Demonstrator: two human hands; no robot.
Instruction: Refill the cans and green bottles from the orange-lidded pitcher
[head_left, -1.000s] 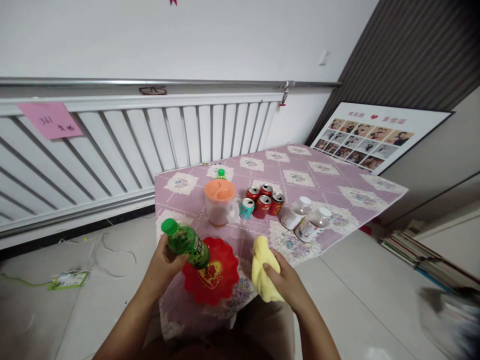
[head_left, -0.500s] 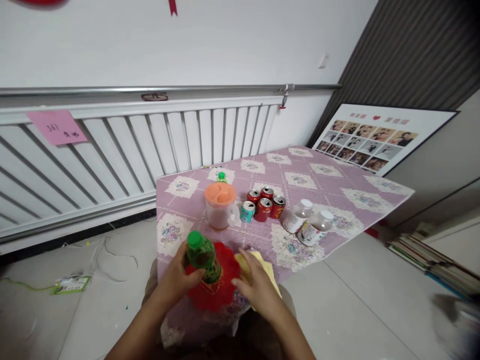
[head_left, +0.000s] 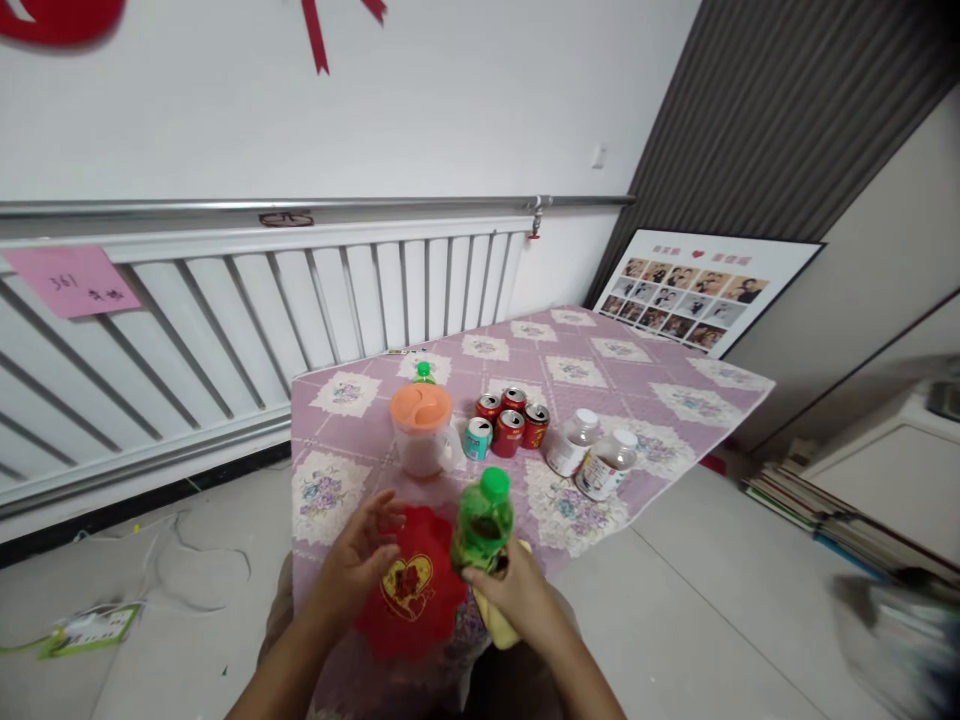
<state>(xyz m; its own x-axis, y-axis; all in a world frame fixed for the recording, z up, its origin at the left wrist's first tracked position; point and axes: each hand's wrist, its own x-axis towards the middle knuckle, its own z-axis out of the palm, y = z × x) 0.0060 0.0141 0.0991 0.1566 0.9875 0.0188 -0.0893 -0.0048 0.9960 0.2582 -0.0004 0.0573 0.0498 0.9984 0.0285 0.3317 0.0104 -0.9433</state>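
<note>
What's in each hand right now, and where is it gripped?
Right hand grips the green bottle around its lower body, yellow cloth beneath. Left hand is open, holding nothing.

Right hand (head_left: 517,600) gripped a green-capped green bottle (head_left: 482,525), upright at lower centre, with a yellow cloth (head_left: 501,625) under the palm. Left hand (head_left: 358,555) was open, fingers spread, over a red scalloped plate (head_left: 409,590) on the pink floral tablecloth (head_left: 660,395).
</note>
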